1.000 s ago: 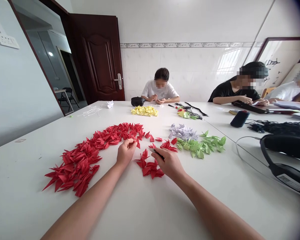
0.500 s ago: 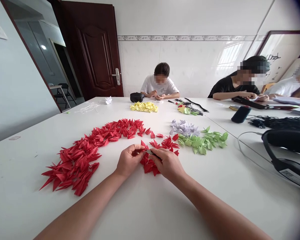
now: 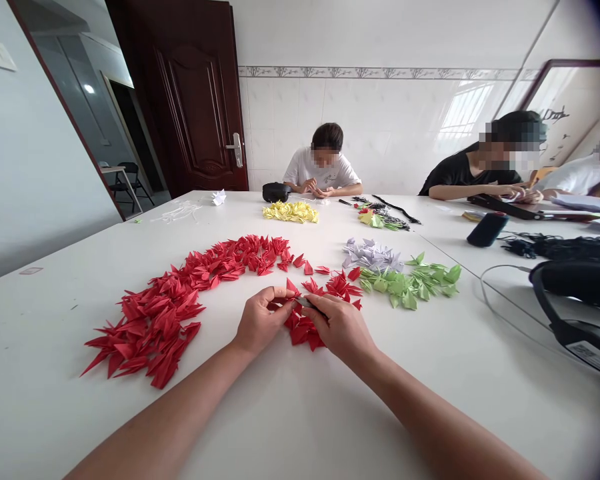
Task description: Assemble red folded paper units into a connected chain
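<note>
A red folded paper crane [image 3: 293, 288] is pinched between the thumb and fingers of my left hand [image 3: 258, 321]. My right hand [image 3: 346, 331] is closed round a small grey metal tool [image 3: 304, 302]; its tip touches or nearly touches the crane, and my fingers hide the rest, so its exact kind does not show. Just under and behind both hands lies a small heap of red paper cranes [image 3: 305, 331]. A long curved pile of red cranes [image 3: 173, 293] spreads to the left of my left hand.
White cranes [image 3: 373, 255] and green cranes [image 3: 413, 283] lie to the right. Yellow cranes [image 3: 291, 212] sit in front of a person [image 3: 325, 163] across the white table [image 3: 280, 420]. Black headphones [image 3: 570, 313] with a cable, a dark cylinder [image 3: 487, 229] and two more people occupy the right side.
The whole view has shifted slightly. Both hands keep their hold on the red crane and the grey tool, and slightly more of the tool shows.
</note>
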Demonstrator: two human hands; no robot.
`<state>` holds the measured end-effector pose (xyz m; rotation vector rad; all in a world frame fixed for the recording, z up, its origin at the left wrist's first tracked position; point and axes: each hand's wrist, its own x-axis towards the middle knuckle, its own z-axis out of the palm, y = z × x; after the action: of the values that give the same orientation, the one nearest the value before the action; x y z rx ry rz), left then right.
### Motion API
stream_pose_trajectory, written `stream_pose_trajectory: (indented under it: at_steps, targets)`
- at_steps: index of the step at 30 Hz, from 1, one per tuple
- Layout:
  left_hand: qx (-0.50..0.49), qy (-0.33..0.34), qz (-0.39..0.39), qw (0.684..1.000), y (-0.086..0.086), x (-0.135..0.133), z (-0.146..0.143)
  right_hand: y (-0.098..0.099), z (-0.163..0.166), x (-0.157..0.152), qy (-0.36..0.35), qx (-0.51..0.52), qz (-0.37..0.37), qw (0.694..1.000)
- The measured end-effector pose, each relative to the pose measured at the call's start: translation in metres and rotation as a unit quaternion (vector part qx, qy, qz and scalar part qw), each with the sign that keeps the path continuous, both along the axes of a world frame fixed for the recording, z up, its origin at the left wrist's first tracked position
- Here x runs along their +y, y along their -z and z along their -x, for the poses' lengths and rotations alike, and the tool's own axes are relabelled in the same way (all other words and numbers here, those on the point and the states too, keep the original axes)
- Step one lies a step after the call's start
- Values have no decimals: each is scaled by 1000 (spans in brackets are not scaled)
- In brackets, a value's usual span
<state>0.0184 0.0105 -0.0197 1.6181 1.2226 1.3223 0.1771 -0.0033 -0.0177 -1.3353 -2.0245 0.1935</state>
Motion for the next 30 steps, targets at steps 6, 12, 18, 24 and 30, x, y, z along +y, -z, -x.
stream_pose_trajectory:
  at_steps: [6, 12, 18, 24, 30]
  targets:
    - [0, -4, -5, 1000, 0, 0, 0, -1, 0, 0, 10, -7, -6, 1000]
    - [9, -3, -10, 1000, 1, 1, 1, -2, 1, -1, 7, 5, 1, 1000]
    - [19, -1, -6, 1000, -3, -1, 0, -3, 1, -1, 7, -3, 15, 1000]
    - [27, -2, 3, 1000, -4, -2, 0, -2, 1, 0, 7, -3, 6, 1000]
    - [48, -32, -13, 998, -3, 3, 6, 0, 0, 1, 5, 4, 4, 1000]
